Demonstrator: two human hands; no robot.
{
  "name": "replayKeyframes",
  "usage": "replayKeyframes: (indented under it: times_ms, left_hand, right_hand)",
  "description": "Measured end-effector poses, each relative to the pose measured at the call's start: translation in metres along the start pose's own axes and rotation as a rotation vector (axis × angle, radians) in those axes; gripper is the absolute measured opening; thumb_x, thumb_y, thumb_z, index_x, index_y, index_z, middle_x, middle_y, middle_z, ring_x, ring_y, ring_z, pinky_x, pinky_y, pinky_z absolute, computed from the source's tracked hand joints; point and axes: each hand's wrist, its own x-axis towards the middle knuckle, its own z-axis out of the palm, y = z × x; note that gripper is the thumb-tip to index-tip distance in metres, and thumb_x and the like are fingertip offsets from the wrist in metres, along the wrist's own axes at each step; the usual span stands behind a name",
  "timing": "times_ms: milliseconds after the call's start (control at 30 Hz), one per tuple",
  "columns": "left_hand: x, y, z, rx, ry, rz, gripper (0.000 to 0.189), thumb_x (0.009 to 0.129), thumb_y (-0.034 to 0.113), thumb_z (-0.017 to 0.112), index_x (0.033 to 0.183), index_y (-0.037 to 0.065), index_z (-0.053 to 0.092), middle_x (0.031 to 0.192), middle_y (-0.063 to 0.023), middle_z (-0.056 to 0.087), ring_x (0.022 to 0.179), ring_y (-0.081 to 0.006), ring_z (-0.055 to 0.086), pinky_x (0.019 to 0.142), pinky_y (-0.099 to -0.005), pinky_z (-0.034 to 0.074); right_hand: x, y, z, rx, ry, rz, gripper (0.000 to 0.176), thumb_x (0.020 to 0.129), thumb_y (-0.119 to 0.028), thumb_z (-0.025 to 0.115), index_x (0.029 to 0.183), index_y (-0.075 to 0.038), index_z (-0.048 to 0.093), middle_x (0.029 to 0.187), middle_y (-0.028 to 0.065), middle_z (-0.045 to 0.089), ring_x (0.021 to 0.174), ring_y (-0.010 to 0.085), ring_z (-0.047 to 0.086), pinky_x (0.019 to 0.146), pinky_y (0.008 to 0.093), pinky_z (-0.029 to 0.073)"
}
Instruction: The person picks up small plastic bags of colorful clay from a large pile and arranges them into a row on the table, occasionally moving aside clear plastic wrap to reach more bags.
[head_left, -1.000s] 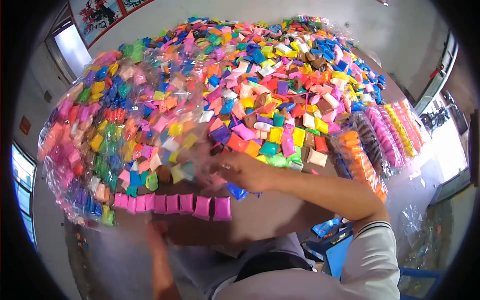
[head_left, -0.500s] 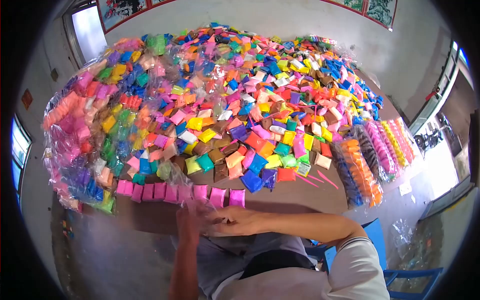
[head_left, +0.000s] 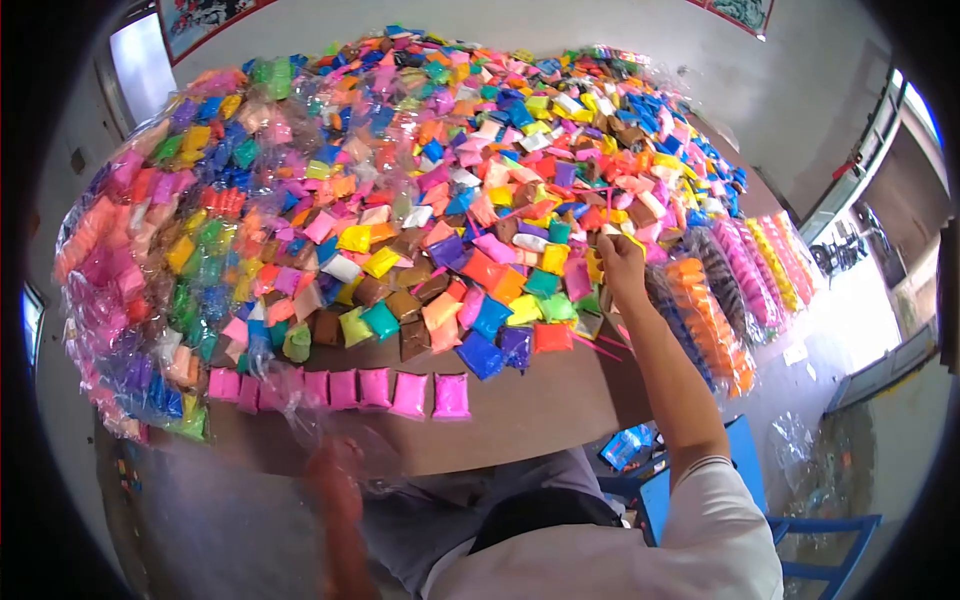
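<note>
My left hand [head_left: 337, 468], blurred by motion, is low at the table's front edge, closed on a thin clear plastic bag [head_left: 372, 448]. The bag's film reaches up over part of a row of pink packets [head_left: 408, 395] standing along the front of the table. My right hand [head_left: 623, 264] is stretched out to the right side of the heap of small coloured packets [head_left: 490, 272]. Its fingers are bent together among them, with a bit of yellow showing beside the knuckles. Whatever they grip is hidden.
Long clear bags of orange pieces [head_left: 706, 325] and of pink pieces [head_left: 752, 275] lie at the table's right. Bagged packets [head_left: 130, 270] fill the left side. A blue chair [head_left: 825, 545] stands at lower right. Thin pink strips [head_left: 598, 347] lie before the heap.
My right hand has left my left hand and moved up and right to the heap. My left hand has dropped down and left with the clear bag. The view has shifted slightly.
</note>
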Motion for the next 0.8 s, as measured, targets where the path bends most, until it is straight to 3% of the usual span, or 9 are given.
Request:
replayKeyframes:
  times_ms: [100,200,233,300,367,433,567,667,800]
  left_hand:
    - [-0.016,-0.004,0.031,0.137,0.03,0.053,0.026,0.093,0.028,0.067,0.097,0.003,0.064,0.085,-0.0039,0.061,0.076,-0.0135,0.058,0.067,-0.0284,0.049]
    - [-0.015,-0.014,0.031,0.157,0.086,0.117,0.026,0.093,0.03,0.067,0.097,0.004,0.064,0.086,-0.0024,0.061,0.077,-0.0117,0.058,0.067,-0.0278,0.049]
    - [-0.009,-0.022,0.027,0.157,0.102,0.139,0.026,0.093,0.03,0.067,0.097,0.004,0.065,0.087,-0.0019,0.061,0.077,-0.0112,0.058,0.067,-0.0276,0.049]
    - [0.018,-0.048,-0.012,0.348,0.068,0.216,0.024,0.093,0.029,0.067,0.098,0.006,0.063,0.087,-0.0024,0.061,0.077,-0.0127,0.058,0.066,-0.0288,0.049]
    - [0.023,-0.052,-0.026,0.244,0.051,0.17,0.022,0.093,0.027,0.067,0.099,0.007,0.062,0.087,-0.0032,0.06,0.077,-0.0145,0.058,0.066,-0.0303,0.048]
    - [0.017,-0.041,-0.027,-0.151,0.057,0.0,0.02,0.093,0.026,0.065,0.099,0.008,0.06,0.087,-0.0044,0.06,0.076,-0.0166,0.058,0.066,-0.032,0.048]
    - [0.011,-0.028,-0.025,-0.277,-0.049,-0.005,0.021,0.094,0.027,0.064,0.098,0.007,0.058,0.088,-0.0069,0.061,0.078,-0.0192,0.059,0.067,-0.0343,0.049]
    - [0.005,-0.023,-0.012,-0.196,-0.046,0.007,0.021,0.094,0.027,0.064,0.095,0.006,0.06,0.088,-0.0076,0.063,0.078,-0.0186,0.06,0.068,-0.0333,0.05]
    - [0.001,-0.027,-0.005,0.107,0.029,0.139,0.017,0.093,0.022,0.064,0.09,0.005,0.063,0.086,-0.0081,0.064,0.075,-0.017,0.06,0.066,-0.0319,0.051]
  right_hand:
    - [-0.013,-0.023,0.004,0.046,-0.091,0.197,0.041,0.087,-0.039,0.072,0.087,0.001,0.067,0.072,0.0047,0.064,0.062,0.0101,0.057,0.057,0.0295,0.046]
    - [-0.012,-0.018,0.011,-0.186,-0.068,0.025,0.044,0.083,-0.042,0.075,0.088,0.001,0.067,0.073,0.0078,0.066,0.064,0.0145,0.061,0.058,0.0313,0.048]
    - [-0.01,-0.014,0.011,-0.367,-0.081,-0.064,0.046,0.078,-0.041,0.079,0.089,0.002,0.068,0.074,0.0116,0.068,0.067,0.021,0.065,0.061,0.0334,0.05]
    - [-0.014,-0.009,0.008,-0.485,-0.183,-0.061,0.047,0.075,-0.04,0.081,0.092,0.002,0.069,0.076,0.0147,0.068,0.068,0.0245,0.066,0.063,0.0345,0.051]
    - [-0.017,-0.006,0.004,-0.555,-0.266,-0.09,0.045,0.075,-0.036,0.081,0.094,0.002,0.069,0.079,0.0153,0.069,0.07,0.0246,0.067,0.064,0.0345,0.051]
    - [-0.016,0.005,0.0,-0.572,-0.33,-0.149,0.04,0.076,-0.029,0.081,0.097,0.003,0.069,0.083,0.0136,0.07,0.071,0.0214,0.067,0.065,0.0336,0.052]
    - [-0.032,-0.013,-0.008,0.139,-0.471,0.088,0.026,0.083,-0.003,0.073,0.107,0.005,0.066,0.092,0.0046,0.07,0.078,0.0122,0.065,0.071,0.0291,0.051]
    - [-0.053,-0.043,-0.017,0.128,-0.514,0.1,0.03,0.087,-0.009,0.074,0.112,0.003,0.064,0.1,0.0048,0.07,0.089,0.0128,0.065,0.083,0.0286,0.051]
    - [-0.06,-0.024,-0.019,0.28,-0.525,0.034,0.03,0.088,-0.011,0.073,0.115,0.0,0.062,0.101,0.0035,0.069,0.091,0.0111,0.063,0.084,0.0284,0.05]
